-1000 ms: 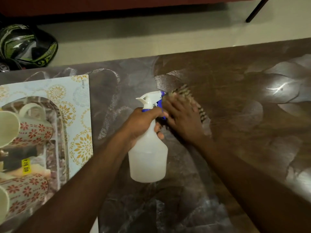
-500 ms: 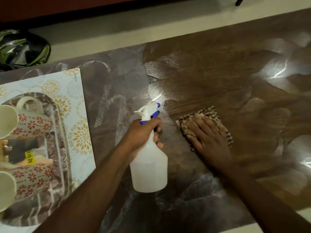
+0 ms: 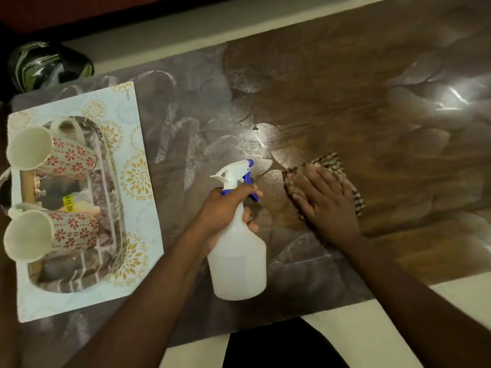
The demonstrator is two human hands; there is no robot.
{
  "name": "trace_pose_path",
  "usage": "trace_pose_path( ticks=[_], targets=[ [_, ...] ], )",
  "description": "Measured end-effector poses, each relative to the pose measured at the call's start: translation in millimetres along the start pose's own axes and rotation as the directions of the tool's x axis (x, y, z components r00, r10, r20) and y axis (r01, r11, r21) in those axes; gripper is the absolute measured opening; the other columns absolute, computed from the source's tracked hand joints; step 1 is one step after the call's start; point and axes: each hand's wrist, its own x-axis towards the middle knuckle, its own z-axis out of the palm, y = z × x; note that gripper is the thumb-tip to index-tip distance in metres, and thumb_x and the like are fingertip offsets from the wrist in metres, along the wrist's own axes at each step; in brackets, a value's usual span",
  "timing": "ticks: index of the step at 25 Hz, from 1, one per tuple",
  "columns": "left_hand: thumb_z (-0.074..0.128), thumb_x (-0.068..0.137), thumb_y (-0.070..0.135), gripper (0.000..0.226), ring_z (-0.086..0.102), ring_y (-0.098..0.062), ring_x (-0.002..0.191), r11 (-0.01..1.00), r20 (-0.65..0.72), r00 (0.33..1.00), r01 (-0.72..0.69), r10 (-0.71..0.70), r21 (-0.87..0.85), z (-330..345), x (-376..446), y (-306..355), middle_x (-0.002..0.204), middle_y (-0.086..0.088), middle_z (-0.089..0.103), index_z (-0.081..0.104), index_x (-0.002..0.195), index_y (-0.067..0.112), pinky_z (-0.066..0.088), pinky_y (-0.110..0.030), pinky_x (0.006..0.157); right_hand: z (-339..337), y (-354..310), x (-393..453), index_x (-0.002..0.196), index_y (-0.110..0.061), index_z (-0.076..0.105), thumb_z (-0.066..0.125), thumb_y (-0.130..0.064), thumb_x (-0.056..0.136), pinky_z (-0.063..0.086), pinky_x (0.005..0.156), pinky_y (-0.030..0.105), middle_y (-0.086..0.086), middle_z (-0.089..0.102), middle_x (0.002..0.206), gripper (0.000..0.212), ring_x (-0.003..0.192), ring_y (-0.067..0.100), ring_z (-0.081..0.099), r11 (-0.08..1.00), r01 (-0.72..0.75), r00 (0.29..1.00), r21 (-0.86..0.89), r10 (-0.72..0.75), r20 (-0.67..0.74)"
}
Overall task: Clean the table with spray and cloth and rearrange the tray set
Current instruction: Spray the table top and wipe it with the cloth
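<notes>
The left hand (image 3: 225, 208) gripped the neck of the spray bottle (image 3: 237, 251), fingers curled round it, near the table's (image 3: 358, 96) centre. At its three o'clock, the right hand (image 3: 326, 205) pressed flat, fingers straight and together, on the cloth (image 3: 329, 162). The cloth looked soft and limp, best driven under a flat palm; the bottle seemed light, rigid plastic.

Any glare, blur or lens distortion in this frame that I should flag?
Head view: dim overall, with bright glare on the glossy table at upper right and a smaller patch above the spray bottle; the cloth and right hand look slightly motion-blurred; wide-angle bending curves the table edges; the mugs stay fairly sharp.
</notes>
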Motion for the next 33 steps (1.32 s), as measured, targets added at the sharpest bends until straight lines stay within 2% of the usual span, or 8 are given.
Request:
trace_pose_path(
  ticks=[2, 7, 12, 16, 21, 27, 31, 33],
  targets=[
    [0.066, 0.086, 0.032, 0.035, 0.052, -0.026, 0.043, 1.000, 0.000, 1.000, -0.001, 0.001, 0.008, 1, -5, -9, 0.048, -0.008, 0.048, 0.072, 0.101, 0.001, 0.048, -0.039, 0.064, 4, -32, 15, 0.129, -0.033, 0.053, 0.042, -0.047, 0.093, 0.029, 0.102, 0.051, -0.004, 0.051, 0.139, 0.040, 0.133, 0.020, 0.039, 0.979, -0.201, 0.979, 0.043, 0.202, -0.034],
    [0.061, 0.092, 0.024, 0.033, 0.052, -0.025, 0.041, 0.999, -0.013, 1.000, -0.023, 0.023, 0.026, 8, -30, -23, 0.045, -0.007, 0.046, 0.068, 0.108, -0.005, 0.049, -0.031, 0.054, -6, -23, -100, 0.130, -0.033, 0.053, 0.051, -0.044, 0.093, 0.030, 0.107, 0.049, -0.005, 0.051, 0.140, 0.039, 0.133, 0.019, 0.041, 0.958, 0.286, 0.958, 0.023, -0.286, 0.002],
    [0.063, 0.090, 0.022, 0.036, 0.051, -0.025, 0.040, 0.998, -0.047, 0.998, -0.050, 0.052, 0.047, 14, -47, -41, 0.044, -0.007, 0.047, 0.064, 0.112, -0.007, 0.050, -0.032, 0.052, 0, -38, -75, 0.130, -0.031, 0.050, 0.051, -0.048, 0.090, 0.026, 0.105, 0.050, -0.002, 0.051, 0.138, 0.043, 0.131, 0.021, 0.038, 0.955, -0.294, 0.953, 0.031, 0.296, -0.060],
    [0.064, 0.089, 0.020, 0.033, 0.051, -0.027, 0.042, 0.998, -0.065, 0.997, -0.043, 0.046, 0.043, 18, -59, -58, 0.044, -0.008, 0.046, 0.065, 0.109, -0.007, 0.049, -0.033, 0.054, -2, -49, -150, 0.128, -0.034, 0.053, 0.055, -0.045, 0.089, 0.031, 0.103, 0.047, -0.006, 0.051, 0.139, 0.040, 0.132, 0.019, 0.043, 0.959, 0.281, 0.959, 0.041, -0.282, 0.024],
    [0.063, 0.091, 0.024, 0.025, 0.054, -0.028, 0.045, 0.999, -0.102, 0.994, 0.035, -0.033, 0.024, -6, -74, -73, 0.050, -0.011, 0.048, 0.073, 0.101, 0.004, 0.050, -0.036, 0.063, 6, -87, -114, 0.134, -0.032, 0.048, 0.048, -0.046, 0.093, 0.025, 0.106, 0.052, -0.002, 0.048, 0.142, 0.043, 0.134, 0.023, 0.037, 0.896, -0.443, 0.894, 0.023, 0.443, -0.060],
    [0.059, 0.092, 0.025, 0.028, 0.048, -0.022, 0.042, 0.985, -0.060, 0.993, 0.090, -0.100, -0.150, -44, -89, -69, 0.046, -0.008, 0.044, 0.074, 0.101, 0.003, 0.047, -0.029, 0.056, 4, -100, -162, 0.131, -0.035, 0.053, 0.052, -0.044, 0.092, 0.028, 0.106, 0.047, -0.007, 0.047, 0.143, 0.040, 0.136, 0.017, 0.036, 0.965, 0.261, 0.964, 0.003, -0.261, 0.051],
    [0.060, 0.093, 0.027, 0.027, 0.051, -0.022, 0.042, 0.987, -0.053, 0.994, 0.092, -0.100, -0.131, -65, -95, -70, 0.047, -0.008, 0.047, 0.075, 0.101, 0.006, 0.050, -0.030, 0.057, 10, -114, -117, 0.132, -0.035, 0.050, 0.050, -0.045, 0.092, 0.025, 0.106, 0.048, -0.006, 0.048, 0.142, 0.041, 0.135, 0.018, 0.036, 0.955, -0.293, 0.954, -0.042, 0.288, -0.086],
    [0.060, 0.093, 0.025, 0.028, 0.050, -0.024, 0.043, 0.989, -0.038, 0.995, 0.084, -0.089, -0.126, -73, -93, -73, 0.046, -0.008, 0.046, 0.074, 0.102, 0.003, 0.050, -0.031, 0.056, 20, -161, -103, 0.131, -0.032, 0.050, 0.048, -0.046, 0.092, 0.025, 0.105, 0.048, -0.003, 0.050, 0.140, 0.042, 0.134, 0.020, 0.036, 0.963, -0.264, 0.959, 0.048, 0.267, -0.095]
  ],
)
